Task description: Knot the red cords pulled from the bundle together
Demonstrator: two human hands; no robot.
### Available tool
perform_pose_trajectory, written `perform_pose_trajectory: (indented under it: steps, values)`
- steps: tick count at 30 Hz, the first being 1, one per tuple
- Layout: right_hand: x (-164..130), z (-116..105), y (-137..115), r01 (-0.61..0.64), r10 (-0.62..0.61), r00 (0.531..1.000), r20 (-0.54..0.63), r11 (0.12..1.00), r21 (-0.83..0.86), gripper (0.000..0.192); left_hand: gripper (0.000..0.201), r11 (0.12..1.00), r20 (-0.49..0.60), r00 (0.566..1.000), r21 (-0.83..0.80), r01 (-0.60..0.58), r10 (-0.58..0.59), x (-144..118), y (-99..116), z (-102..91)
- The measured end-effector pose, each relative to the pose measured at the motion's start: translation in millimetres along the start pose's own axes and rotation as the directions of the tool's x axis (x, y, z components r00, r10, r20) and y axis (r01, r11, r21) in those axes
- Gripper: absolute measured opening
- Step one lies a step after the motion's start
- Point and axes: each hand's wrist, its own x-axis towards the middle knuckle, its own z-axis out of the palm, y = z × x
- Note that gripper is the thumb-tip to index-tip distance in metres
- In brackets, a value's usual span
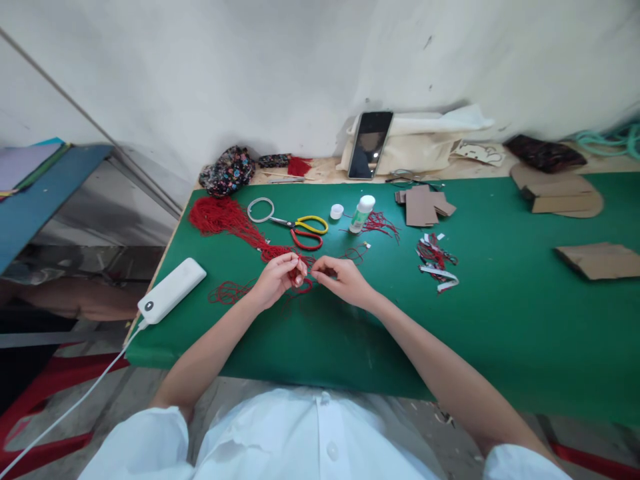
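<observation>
My left hand (278,277) and my right hand (342,277) meet over the green table (500,313), fingertips pinching a piece of red cord (306,285) between them. The cord loops below my fingers. A thick bundle of red cords (220,217) lies to the far left and trails towards my left hand. Another small loop of red cord (227,292) rests left of my left wrist. Scissors with yellow and red handles (306,231) lie just beyond my hands.
A white power bank (171,290) with a cable sits at the table's left edge. Further back are a white ring (261,209), a small bottle (362,213) with its cap (337,211), cardboard pieces (424,204), cord scraps (436,261), and a phone (370,145) leaning on a bag.
</observation>
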Motion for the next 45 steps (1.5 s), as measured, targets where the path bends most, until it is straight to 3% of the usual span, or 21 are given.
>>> perform_pose_trajectory:
  steps: [6, 13, 17, 22, 30, 34, 38, 40, 42, 45]
  values:
    - [0.1, -2.5, 0.0, -0.001, 0.002, 1.0, -0.012, 0.998, 0.07, 0.021, 0.019, 0.999, -0.008, 0.999, 0.022, -0.04, 0.04, -0.4, 0.1, -0.5]
    - [-5.2, 1.6, -9.6, 0.117, -0.119, 0.986, -0.12, 0.993, -0.029, 0.018, 0.026, 0.995, 0.004, 0.998, 0.077, -0.064, 0.064, 1.3, -5.0, 0.0]
    - [-8.0, 6.9, -14.5, 0.161, -0.16, 0.978, -0.132, 0.987, -0.008, 0.017, 0.033, 0.995, 0.022, 1.0, 0.096, -0.014, 0.012, 0.6, -12.1, 4.1]
    - [-8.8, 12.4, -16.0, 0.16, -0.149, 0.975, -0.162, 0.986, 0.055, 0.017, 0.039, 0.99, 0.118, 0.991, 0.131, 0.052, -0.068, -1.5, -21.8, 8.9]
    - [-8.6, 17.7, -11.2, 0.209, -0.187, 0.944, -0.273, 0.977, 0.051, 0.014, 0.033, 0.988, 0.163, 0.981, 0.126, 0.088, -0.108, 0.1, -19.3, 6.6]
    - [-12.0, 21.9, -6.4, 0.279, -0.3, 0.897, -0.324, 0.954, -0.113, 0.009, 0.034, 0.985, 0.159, 0.98, 0.145, 0.094, -0.116, 0.5, -19.7, 6.1]
    - [-15.3, 24.3, -3.6, 0.468, -0.56, 0.788, -0.257, 0.815, -0.341, 0.009, 0.039, 0.976, 0.149, 0.977, 0.179, 0.125, -0.153, -1.3, -19.9, 8.4]
    - [-16.2, 25.3, -4.7, 0.518, -0.612, 0.753, -0.242, 0.778, -0.355, 0.013, 0.04, 0.97, 0.141, 0.975, 0.199, 0.143, -0.173, -2.1, -19.9, 9.0]
    - [-16.8, 26.5, -6.7, 0.525, -0.599, 0.764, -0.24, 0.793, -0.309, 0.013, 0.039, 0.964, 0.13, 0.973, 0.212, 0.159, -0.189, -2.3, -20.6, 8.4]
    - [-17.5, 28.5, -9.1, 0.487, -0.526, 0.817, -0.237, 0.849, -0.206, 0.01, 0.036, 0.96, 0.112, 0.973, 0.218, 0.174, -0.202, -1.3, -23.0, 6.2]
